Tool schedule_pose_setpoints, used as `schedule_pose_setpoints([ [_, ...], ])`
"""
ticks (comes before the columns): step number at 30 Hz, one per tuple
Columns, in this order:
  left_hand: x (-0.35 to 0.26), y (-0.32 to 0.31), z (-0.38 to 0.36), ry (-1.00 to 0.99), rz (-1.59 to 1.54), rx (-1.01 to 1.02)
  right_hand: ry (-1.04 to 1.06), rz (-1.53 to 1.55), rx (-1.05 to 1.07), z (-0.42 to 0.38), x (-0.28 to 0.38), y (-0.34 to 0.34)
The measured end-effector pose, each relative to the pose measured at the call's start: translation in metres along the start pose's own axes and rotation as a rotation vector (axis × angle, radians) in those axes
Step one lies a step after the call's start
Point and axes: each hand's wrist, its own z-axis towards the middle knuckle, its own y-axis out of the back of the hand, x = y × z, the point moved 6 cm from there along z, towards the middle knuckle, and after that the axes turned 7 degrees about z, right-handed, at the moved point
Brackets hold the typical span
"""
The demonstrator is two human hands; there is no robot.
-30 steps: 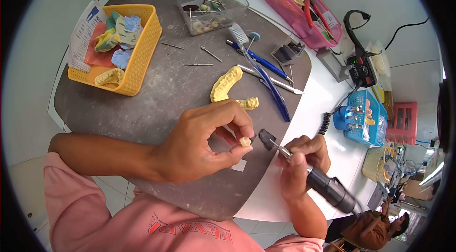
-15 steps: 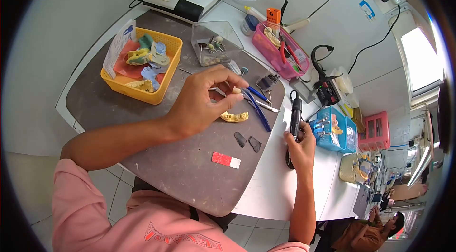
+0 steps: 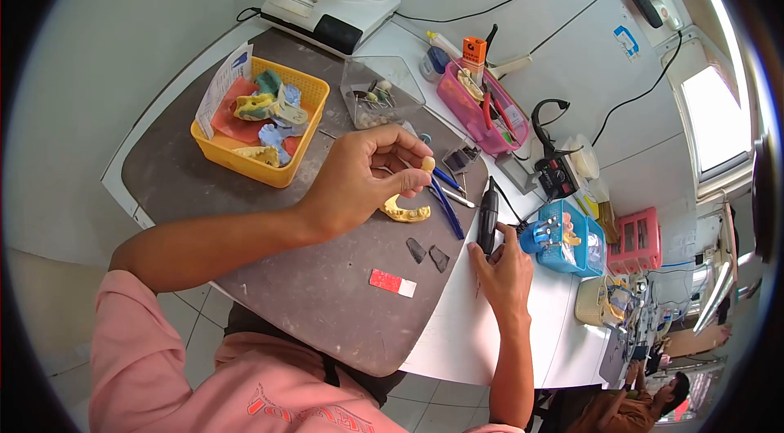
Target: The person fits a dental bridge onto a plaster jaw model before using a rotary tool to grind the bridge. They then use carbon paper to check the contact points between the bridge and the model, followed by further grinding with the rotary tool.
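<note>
Between the thumb and fingertips of my left hand is a small cream tooth-like dental crown, held above the work mat. My right hand grips a black rotary handpiece over the white bench, with a thin bit showing below the fingers. Just under my left hand lies a yellowish dental arch model. Close by are blue-handled tweezers and a white-and-blue pen-like tool. Two dark flat pieces and a red-and-white paper rest on the mat.
A yellow basket of moulds stands left, with a clear box of burs beside it. Behind are a white hose unit and a pink tool basket. Blue baskets stand right; another person sits farther off.
The handpiece has shifted down and left with my right hand. My left hand has turned slightly and moved right, still pinching the crown. The whole view has moved a little.
</note>
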Motion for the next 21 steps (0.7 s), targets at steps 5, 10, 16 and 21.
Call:
schedule_pose_setpoints([
  [5,-0.001,-0.001,-0.002,-0.042,0.045,-0.009,0.161,-0.064,-0.189,-0.006,0.017,0.012],
  [10,0.004,-0.001,-0.001,-0.042,0.066,-0.010,0.340,0.149,-0.042,-0.008,0.069,0.003],
  [16,0.006,0.000,0.000,-0.115,0.038,-0.048,0.486,0.212,0.094,0.012,0.095,-0.032],
  [21,0.007,0.005,0.002,-0.105,0.099,-0.067,0.317,0.620,0.206,0.021,0.093,-0.042],
])
